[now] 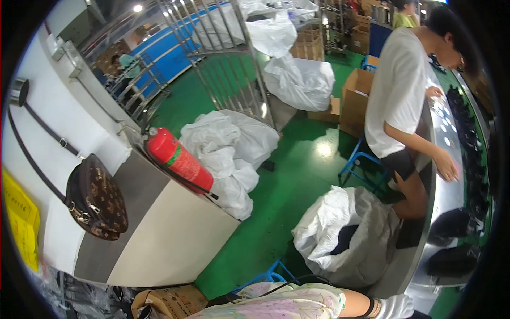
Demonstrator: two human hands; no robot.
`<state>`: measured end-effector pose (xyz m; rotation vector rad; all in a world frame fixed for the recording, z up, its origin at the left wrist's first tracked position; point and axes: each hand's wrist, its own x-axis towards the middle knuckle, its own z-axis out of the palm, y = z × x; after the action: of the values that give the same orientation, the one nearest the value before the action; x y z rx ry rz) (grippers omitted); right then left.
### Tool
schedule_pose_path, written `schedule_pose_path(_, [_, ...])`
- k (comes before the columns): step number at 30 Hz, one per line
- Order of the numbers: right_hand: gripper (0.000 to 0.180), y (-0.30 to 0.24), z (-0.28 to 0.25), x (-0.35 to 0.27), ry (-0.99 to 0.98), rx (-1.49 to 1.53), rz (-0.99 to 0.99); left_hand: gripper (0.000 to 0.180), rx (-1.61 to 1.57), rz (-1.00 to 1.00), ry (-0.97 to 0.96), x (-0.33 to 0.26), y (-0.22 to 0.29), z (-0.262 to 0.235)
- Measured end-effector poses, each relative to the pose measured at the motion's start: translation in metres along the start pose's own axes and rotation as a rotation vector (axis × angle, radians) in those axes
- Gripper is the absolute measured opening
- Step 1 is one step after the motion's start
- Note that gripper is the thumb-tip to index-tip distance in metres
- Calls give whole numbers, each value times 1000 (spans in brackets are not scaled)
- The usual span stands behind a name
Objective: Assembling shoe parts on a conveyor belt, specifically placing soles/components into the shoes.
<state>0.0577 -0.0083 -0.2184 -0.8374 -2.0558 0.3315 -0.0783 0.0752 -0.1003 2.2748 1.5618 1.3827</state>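
My left hand point(396, 308), in a white glove, is at the lower edge beside the front of the metal workbench point(445, 198). A pale floral sleeve covers my upper arm, and a dark band circles the wrist. The lower edge cuts off part of the hand, so its fingers and anything in them cannot be made out. Two dark, rounded pieces point(450, 227) lie on the bench farther up. Close by stands an open white sack point(345, 234) with something dark inside. My right hand is out of view.
A co-worker in a white shirt point(399, 90) leans over the bench near a blue stool point(364, 165). A red fire extinguisher point(180, 159) stands by a low wall, with white sacks point(228, 143) behind it. A brown patterned bag point(98, 199) hangs at left; a metal rack cart point(218, 53) stands farther back.
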Motion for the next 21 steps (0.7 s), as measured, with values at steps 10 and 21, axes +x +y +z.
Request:
schedule_pose_path(10, [13,15,49,11,-45,153,-26,17,-57,182,350,-9,-9,-22])
schedule_pose_path(21, [12,52,16,-7,-18,129,0,17,-46,154,280,-12,-10,-27])
